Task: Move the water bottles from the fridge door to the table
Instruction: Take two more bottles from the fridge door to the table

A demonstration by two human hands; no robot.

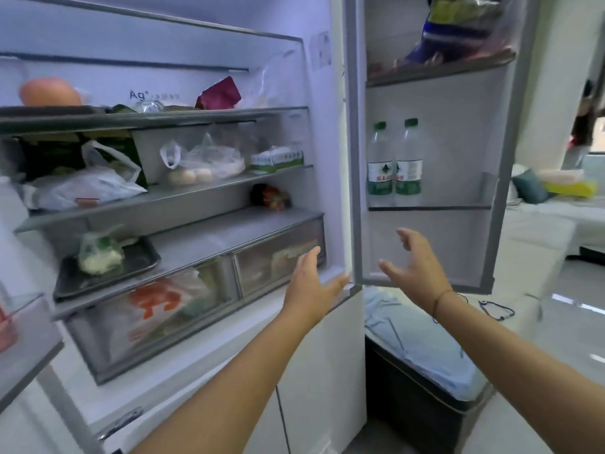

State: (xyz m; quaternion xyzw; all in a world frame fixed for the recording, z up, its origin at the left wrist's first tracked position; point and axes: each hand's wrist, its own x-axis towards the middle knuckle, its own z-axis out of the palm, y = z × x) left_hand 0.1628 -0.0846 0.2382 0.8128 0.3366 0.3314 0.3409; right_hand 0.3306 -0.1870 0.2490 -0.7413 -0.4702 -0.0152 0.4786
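Two clear water bottles with green caps and green labels stand side by side on the middle shelf of the open fridge door (pixel 458 126): the left bottle (pixel 379 165) and the right bottle (pixel 409 162). My left hand (pixel 311 286) is raised below and to the left of them, in front of the fridge's lower drawers, fingers spread and empty. My right hand (pixel 415 267) is below the bottles' shelf, in front of the door's lower panel, fingers apart and empty. Neither hand touches a bottle.
The fridge interior (pixel 163 191) is packed with bags, eggs, a tray and drawers of food. A bag of snacks (pixel 458 27) sits in the door's top shelf. Right of the door are a white surface (pixel 540 244) and a dark bench with light blue cloth (pixel 419 339).
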